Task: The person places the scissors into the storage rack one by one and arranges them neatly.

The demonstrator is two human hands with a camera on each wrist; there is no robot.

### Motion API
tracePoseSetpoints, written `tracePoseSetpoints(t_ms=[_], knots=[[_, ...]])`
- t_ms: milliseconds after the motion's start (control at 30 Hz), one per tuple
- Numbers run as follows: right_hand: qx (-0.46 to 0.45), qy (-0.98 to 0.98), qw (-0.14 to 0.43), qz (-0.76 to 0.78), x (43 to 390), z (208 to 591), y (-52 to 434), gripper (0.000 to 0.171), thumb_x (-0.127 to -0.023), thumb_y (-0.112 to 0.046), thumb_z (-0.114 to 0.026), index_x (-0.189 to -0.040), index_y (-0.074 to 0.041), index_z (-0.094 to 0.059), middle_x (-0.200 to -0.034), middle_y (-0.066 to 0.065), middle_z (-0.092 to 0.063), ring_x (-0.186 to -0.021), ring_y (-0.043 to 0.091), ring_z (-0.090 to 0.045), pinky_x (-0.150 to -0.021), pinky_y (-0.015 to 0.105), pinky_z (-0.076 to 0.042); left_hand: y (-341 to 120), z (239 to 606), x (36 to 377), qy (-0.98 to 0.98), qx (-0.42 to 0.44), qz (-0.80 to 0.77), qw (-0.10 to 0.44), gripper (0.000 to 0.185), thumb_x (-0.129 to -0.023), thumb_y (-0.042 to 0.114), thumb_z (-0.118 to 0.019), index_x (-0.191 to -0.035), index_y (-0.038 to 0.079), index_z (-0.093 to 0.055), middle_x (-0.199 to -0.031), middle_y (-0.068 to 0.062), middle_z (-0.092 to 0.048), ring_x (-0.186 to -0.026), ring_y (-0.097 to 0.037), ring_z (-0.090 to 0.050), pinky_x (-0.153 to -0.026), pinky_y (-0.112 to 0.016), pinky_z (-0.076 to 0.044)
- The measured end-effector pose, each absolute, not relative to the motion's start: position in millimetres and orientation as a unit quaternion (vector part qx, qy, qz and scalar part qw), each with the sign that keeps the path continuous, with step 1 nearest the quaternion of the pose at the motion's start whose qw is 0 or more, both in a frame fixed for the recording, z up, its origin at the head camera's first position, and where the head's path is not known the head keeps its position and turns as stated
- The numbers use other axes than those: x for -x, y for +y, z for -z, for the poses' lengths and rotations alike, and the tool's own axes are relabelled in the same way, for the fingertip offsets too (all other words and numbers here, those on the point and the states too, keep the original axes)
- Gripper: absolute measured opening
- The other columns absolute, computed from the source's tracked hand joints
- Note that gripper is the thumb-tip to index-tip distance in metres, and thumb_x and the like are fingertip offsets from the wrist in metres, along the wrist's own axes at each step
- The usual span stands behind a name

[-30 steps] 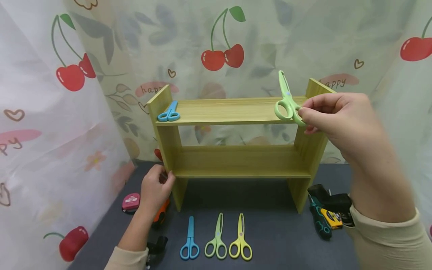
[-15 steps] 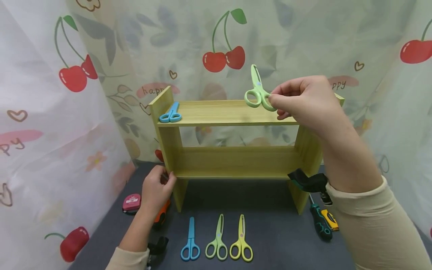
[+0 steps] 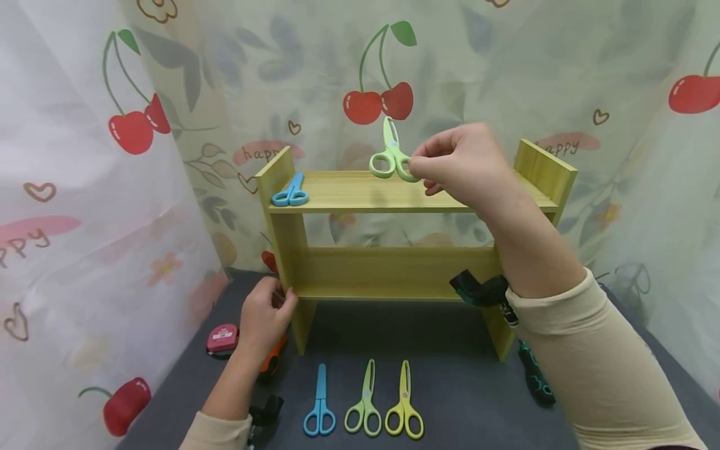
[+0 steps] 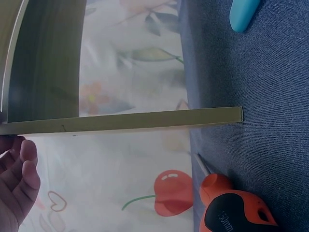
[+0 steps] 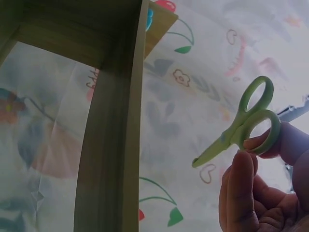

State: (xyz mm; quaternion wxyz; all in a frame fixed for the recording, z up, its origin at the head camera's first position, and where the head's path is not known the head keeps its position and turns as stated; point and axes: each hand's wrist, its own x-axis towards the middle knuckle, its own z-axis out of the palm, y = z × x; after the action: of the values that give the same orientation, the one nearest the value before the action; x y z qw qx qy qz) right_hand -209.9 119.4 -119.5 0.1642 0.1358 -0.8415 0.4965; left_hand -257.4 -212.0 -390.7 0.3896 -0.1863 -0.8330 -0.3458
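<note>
My right hand (image 3: 458,165) pinches one handle loop of light green scissors (image 3: 389,153), blades up, over the middle of the top shelf board. In the right wrist view the green scissors (image 5: 236,125) are apart from the shelf's edge, gripped between thumb and fingers. My left hand (image 3: 267,315) grips the left side panel of the wooden shelf (image 3: 394,273), at the lower board's height. Blue scissors (image 3: 290,192) lie at the top board's left end. In front of the shelf, blue scissors (image 3: 320,406), green scissors (image 3: 364,403) and yellow scissors (image 3: 404,403) stand in a row, blades pointing away.
Left of the shelf are a pink tape measure (image 3: 222,339) and an orange tool (image 3: 272,359), partly behind my left arm. A dark-handled screwdriver (image 3: 535,375) lies to the right, beside my sleeve. Printed curtains (image 3: 450,50) enclose the dark tabletop (image 3: 461,406).
My right hand has carried the green scissors leftward, from the top board's right end to over its middle. The left hand keeps its place on the side panel.
</note>
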Motion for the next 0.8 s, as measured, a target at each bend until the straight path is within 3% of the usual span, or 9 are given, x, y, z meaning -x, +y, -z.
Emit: tracePoseSetpoints(t_ms=[267, 600, 800], knots=[[-0.144, -0.854, 0.127, -0.484, 224, 117, 97, 0.017, -0.086, -0.015, -0.066, -0.093, -0.003, -0.077, -0.087, 0.009, -0.071, -0.075, 0.029, -0.069, -0.077, 0.037, -0.059, -211, 391, 258, -0.832, 0.187, 0.338, 0.397, 0.01, -0.088, 0.005, -0.069, -0.087, 0.006, -0.06, -0.079, -0.007, -0.056, -0.065, -0.014, -0.052, -0.056, -0.03, -0.047], [-0.164, -0.853, 0.101, -0.485, 243, 120, 67, 0.014, -0.084, -0.011, -0.066, -0.087, -0.003, -0.077, -0.094, 0.009, -0.069, -0.068, 0.023, -0.062, -0.073, 0.037, -0.059, -212, 390, 258, -0.837, 0.178, 0.335, 0.394, 0.009, -0.09, 0.007, -0.069, -0.088, 0.006, -0.06, -0.08, -0.007, -0.057, -0.066, -0.014, -0.052, -0.056, -0.03, -0.048], [-0.153, -0.874, 0.081, -0.455, 259, 120, 49, 0.015, -0.083, -0.014, -0.069, -0.086, -0.003, -0.077, -0.093, 0.008, -0.069, -0.064, 0.02, -0.06, -0.07, 0.034, -0.056, -212, 391, 258, -0.836, 0.183, 0.335, 0.395, 0.009, -0.09, 0.007, -0.069, -0.089, 0.005, -0.06, -0.08, -0.009, -0.058, -0.066, -0.02, -0.056, -0.056, -0.031, -0.049]])
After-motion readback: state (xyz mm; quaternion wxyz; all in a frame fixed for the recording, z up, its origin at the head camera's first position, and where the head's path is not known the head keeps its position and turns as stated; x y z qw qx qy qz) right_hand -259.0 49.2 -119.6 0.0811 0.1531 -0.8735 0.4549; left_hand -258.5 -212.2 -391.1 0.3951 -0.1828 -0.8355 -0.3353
